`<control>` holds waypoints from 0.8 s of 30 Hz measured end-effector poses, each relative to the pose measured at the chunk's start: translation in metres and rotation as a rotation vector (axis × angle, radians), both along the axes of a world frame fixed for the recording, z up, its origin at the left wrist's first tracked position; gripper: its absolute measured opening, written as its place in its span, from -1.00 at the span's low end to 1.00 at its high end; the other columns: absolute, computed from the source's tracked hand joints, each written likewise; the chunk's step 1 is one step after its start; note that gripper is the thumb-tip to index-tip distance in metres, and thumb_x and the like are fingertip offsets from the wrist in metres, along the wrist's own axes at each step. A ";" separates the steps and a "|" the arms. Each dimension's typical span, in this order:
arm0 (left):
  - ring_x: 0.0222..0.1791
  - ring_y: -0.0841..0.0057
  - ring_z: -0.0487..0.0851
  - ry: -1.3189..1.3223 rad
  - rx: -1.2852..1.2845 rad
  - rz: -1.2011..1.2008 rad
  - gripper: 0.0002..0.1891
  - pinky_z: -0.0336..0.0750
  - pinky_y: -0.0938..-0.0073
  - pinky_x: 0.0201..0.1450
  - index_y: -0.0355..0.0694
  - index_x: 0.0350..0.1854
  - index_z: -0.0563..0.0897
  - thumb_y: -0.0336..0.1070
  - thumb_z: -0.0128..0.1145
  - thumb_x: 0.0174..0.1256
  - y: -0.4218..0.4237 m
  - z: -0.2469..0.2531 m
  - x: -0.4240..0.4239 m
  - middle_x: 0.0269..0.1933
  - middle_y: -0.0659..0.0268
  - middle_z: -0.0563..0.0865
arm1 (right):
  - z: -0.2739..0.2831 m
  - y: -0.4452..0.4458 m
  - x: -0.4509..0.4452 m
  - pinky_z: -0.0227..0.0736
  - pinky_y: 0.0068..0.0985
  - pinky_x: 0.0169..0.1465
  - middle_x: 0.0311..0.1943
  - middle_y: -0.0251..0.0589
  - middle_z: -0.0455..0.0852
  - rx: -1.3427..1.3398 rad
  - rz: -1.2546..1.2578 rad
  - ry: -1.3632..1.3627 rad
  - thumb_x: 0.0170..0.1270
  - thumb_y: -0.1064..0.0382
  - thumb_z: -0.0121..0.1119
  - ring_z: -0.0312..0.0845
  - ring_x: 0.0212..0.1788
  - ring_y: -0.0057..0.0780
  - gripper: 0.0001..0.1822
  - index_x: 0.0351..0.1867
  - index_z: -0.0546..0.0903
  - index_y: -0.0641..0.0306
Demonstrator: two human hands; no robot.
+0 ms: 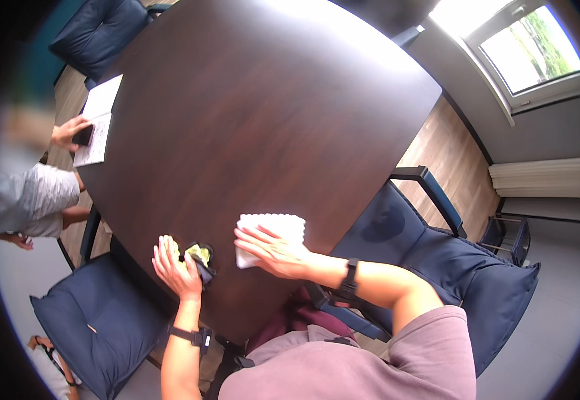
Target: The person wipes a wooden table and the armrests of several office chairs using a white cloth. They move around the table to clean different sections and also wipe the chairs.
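My left hand (177,270) is at the near edge of a dark wooden table (250,135). Its fingers extend over a crumpled yellow-green piece (172,245). Just right of the thumb lies a second crumpled piece, yellow-green and dark (200,257), possibly a wrapper or cloth. Whether the left hand grips either one is hidden. To the right, my right hand (275,250) rests flat, fingers extended, on a white cloth or napkin with a scalloped edge (287,227). The palm covers part of that white square. Both wrists wear black straps.
Across the left edge, another person's hand (70,132) holds a dark phone-like object (84,135) over an open notebook (102,102) bearing writing. Dark blue cushioned chairs stand at near left (100,320), near right (435,255) and far left (102,35). A window (532,50) is at upper right.
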State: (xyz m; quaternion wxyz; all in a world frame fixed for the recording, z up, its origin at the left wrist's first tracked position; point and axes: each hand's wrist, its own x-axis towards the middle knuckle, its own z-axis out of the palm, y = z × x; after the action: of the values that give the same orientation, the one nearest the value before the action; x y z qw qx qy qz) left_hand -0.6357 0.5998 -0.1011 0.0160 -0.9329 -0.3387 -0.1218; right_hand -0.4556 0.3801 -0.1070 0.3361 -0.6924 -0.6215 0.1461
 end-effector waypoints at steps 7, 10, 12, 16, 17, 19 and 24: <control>0.39 0.12 0.31 -0.015 0.004 -0.060 -0.43 0.08 0.07 0.43 -0.20 0.32 0.43 0.07 -0.20 0.42 -0.003 0.008 0.002 0.36 0.17 0.44 | -0.002 -0.121 0.211 0.05 -0.04 0.42 0.35 0.08 0.30 -0.108 -0.861 -0.496 0.22 0.24 0.21 0.10 0.40 0.21 -0.68 0.01 0.59 0.22; 0.37 0.13 0.33 -0.011 -0.003 -0.064 -0.41 0.11 0.07 0.42 -0.23 0.31 0.44 0.10 -0.23 0.44 -0.003 0.006 0.003 0.34 0.15 0.46 | -0.019 -0.157 0.293 0.09 -0.11 0.41 0.31 0.10 0.34 -0.117 -1.136 -0.506 0.33 0.19 0.10 0.16 0.37 0.14 -0.66 0.05 0.58 0.32; 0.37 0.14 0.34 0.004 0.001 -0.060 -0.40 0.12 0.08 0.41 -0.25 0.30 0.44 0.12 -0.25 0.45 -0.006 0.010 0.006 0.33 0.14 0.47 | -0.025 -0.167 0.335 0.12 -0.19 0.41 0.24 0.13 0.42 -0.087 -1.224 -0.513 0.36 0.19 0.03 0.23 0.33 0.10 -0.63 0.08 0.55 0.39; 0.36 0.15 0.35 0.039 0.027 -0.076 -0.41 0.13 0.12 0.41 -0.29 0.30 0.43 0.06 -0.28 0.47 -0.003 0.007 0.003 0.34 0.13 0.46 | -0.034 -0.177 0.409 0.25 -0.19 0.30 0.13 0.10 0.53 -0.060 -1.292 -0.815 0.36 0.21 -0.05 0.34 0.25 0.00 -0.66 0.06 0.58 0.27; 0.36 0.15 0.35 0.038 0.025 -0.087 -0.42 0.13 0.12 0.41 -0.29 0.31 0.43 0.05 -0.29 0.47 -0.003 0.007 0.005 0.34 0.13 0.46 | -0.027 -0.184 0.424 0.27 -0.19 0.27 0.10 0.10 0.55 -0.098 -1.325 -0.580 0.35 0.20 -0.04 0.37 0.23 0.00 -0.67 0.03 0.60 0.26; 0.36 0.16 0.35 0.037 0.019 -0.095 -0.42 0.13 0.12 0.41 -0.30 0.32 0.42 0.04 -0.29 0.46 -0.004 0.007 0.007 0.34 0.13 0.46 | 0.026 -0.174 0.437 0.31 -0.19 0.21 0.05 0.10 0.59 -0.164 -1.346 -0.103 0.33 0.19 -0.03 0.41 0.19 0.00 -0.69 -0.04 0.64 0.23; 0.36 0.16 0.35 0.023 0.017 -0.087 -0.43 0.12 0.13 0.41 -0.31 0.33 0.41 0.00 -0.27 0.46 -0.007 0.013 0.002 0.35 0.12 0.45 | -0.019 -0.173 0.439 0.34 -0.19 0.09 -0.11 0.05 0.62 -0.029 -1.231 -0.626 0.31 0.22 -0.02 0.45 0.02 0.00 -0.74 -0.14 0.66 0.23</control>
State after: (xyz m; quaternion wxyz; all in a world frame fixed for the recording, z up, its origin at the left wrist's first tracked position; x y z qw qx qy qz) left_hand -0.6341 0.5929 -0.0882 0.0223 -0.9479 -0.2964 -0.1146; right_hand -0.0167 0.2070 -0.1264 0.1533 -0.9333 -0.1808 -0.2696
